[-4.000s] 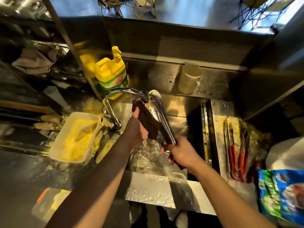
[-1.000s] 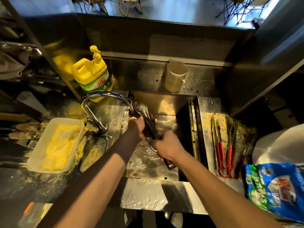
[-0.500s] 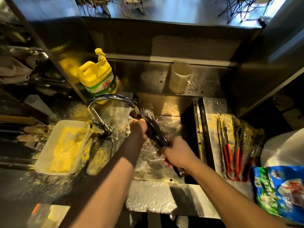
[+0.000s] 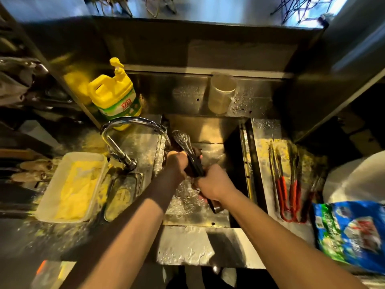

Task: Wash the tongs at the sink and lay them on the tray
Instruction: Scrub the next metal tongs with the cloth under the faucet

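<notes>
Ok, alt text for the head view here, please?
Over the sink, the right hand holds metal tongs by the handle while the left hand scrubs them with a dark cloth near the tap. Red-handled tongs lie on the tray right.

Faucet [image 4: 129, 130] and jug [image 4: 115, 97] crowding sink's [image 4: 208, 222] left.

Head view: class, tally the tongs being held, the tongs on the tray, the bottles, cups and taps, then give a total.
Held tongs: 1
Tray tongs: 3
Bottle: 1
Cup: 1
Tap: 1
Total: 7
</notes>
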Demonstrator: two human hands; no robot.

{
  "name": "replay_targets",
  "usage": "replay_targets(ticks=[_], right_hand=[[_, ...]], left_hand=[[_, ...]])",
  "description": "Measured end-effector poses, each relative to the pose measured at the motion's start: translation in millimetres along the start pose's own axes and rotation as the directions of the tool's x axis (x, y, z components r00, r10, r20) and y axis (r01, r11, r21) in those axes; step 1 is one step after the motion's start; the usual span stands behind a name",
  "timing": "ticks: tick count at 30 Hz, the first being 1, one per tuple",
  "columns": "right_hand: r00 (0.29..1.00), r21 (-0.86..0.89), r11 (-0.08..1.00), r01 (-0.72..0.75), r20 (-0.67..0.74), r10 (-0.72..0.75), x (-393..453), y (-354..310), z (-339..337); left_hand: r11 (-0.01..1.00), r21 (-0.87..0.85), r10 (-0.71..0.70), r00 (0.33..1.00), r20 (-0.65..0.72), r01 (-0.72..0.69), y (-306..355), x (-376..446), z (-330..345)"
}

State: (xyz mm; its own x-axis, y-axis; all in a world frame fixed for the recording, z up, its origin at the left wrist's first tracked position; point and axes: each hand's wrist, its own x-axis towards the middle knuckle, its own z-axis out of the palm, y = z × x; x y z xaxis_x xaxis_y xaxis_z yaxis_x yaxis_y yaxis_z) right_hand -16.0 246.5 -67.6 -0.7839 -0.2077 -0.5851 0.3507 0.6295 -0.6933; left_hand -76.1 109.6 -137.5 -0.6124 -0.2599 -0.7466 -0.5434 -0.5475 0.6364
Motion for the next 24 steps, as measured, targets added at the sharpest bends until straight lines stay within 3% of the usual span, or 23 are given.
replay_targets(ticks=[3,7,10,12,15,18,20,21,23,24], right_hand=[[0.999,0.019,1.0,-0.001,0.046,0.0,-2,0,-1],[0.999,0.059,0.998,-0.016,0.041,0.013,1,-4,-5],[0.99,0.084,0.993,-0.079,0.126,0.068,-8,9,-17],[0.993,0.147,0.985,-0.087,0.097,0.073,-11,17,-34],[0.995,0.28,0.955,-0.099,0.05,0.088,-7,8,-47],[0.997,0.27,0.959,-0.083,0.018,0.081,-3,-2,-47],[0.998,0.09,0.996,-0.019,-0.052,0.024,-2,-5,-46],[0.993,-0.112,0.994,0.008,-0.115,-0.021,-3,-8,-46],[0.961,-0.579,0.815,-0.028,-0.239,-0.137,-7,-9,-47],[0.937,-0.717,0.694,-0.063,-0.282,-0.205,-11,-9,-46]], left_hand=[[0.998,0.051,0.031,0.992,-0.121,-0.025,8,8,1],[0.999,0.047,0.002,0.998,-0.062,0.001,11,3,2],[0.983,0.168,0.117,0.946,-0.303,-0.068,21,23,-18],[0.975,0.192,0.178,0.913,-0.367,-0.113,20,26,-29],[0.974,0.219,0.108,0.959,-0.263,-0.05,-5,23,-35],[0.986,0.167,0.044,0.992,-0.12,-0.023,-21,9,-35],[0.983,0.183,0.019,0.998,-0.055,-0.008,-28,1,-31],[0.984,0.178,-0.013,1.0,0.003,0.012,-28,-5,-30],[0.979,0.205,-0.035,0.997,0.074,0.019,-25,-17,-29],[0.971,0.238,-0.034,0.995,0.098,0.01,-22,-21,-29]])
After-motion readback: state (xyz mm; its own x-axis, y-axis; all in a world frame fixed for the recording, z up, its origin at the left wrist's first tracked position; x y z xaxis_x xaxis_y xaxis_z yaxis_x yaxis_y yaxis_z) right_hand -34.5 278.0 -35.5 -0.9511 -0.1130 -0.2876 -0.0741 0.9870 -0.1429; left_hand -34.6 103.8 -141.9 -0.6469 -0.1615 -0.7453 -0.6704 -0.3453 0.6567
